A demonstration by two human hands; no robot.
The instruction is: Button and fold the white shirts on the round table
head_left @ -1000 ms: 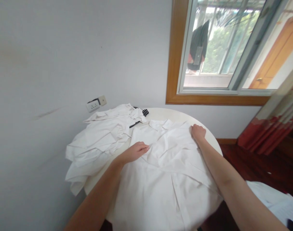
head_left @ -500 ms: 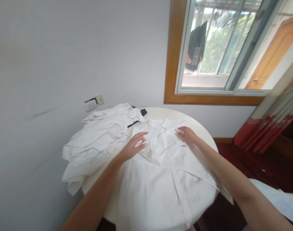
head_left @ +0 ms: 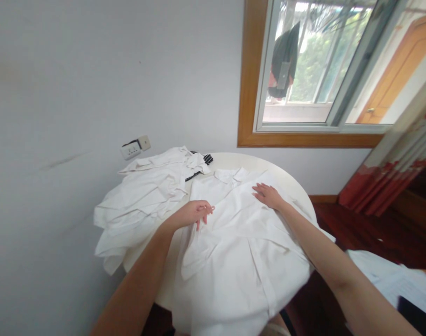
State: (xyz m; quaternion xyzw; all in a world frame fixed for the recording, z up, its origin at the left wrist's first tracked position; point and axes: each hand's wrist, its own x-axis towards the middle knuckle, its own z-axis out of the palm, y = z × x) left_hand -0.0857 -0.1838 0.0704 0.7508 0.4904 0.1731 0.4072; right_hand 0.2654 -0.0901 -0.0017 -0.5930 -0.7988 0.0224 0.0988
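Note:
A white collared shirt (head_left: 230, 261) is spread over the round table, its collar toward the wall and its lower part hanging over the near edge. My left hand (head_left: 194, 213) is over the shirt's left side, back upward, fingers loosely bent and apart, with nothing visible in them. Below it, a flap of the shirt, perhaps a sleeve, lies folded on the front. On the shirt's upper right side, my right hand (head_left: 268, 195) lies flat, fingers stretched out and palm down.
Several white garments (head_left: 143, 196) lie heaped at the table's left, beside a black-and-white striped item (head_left: 208, 159). The round table's rim (head_left: 290, 179) shows at right. A wall socket (head_left: 131, 150) is behind the heap. More white cloth (head_left: 384, 275) lies at lower right.
My left hand has turned over and its fingers bend downward. A flap of the shirt now lies below it. My right hand has flattened onto the cloth, and the shirt's upper part looks smoother.

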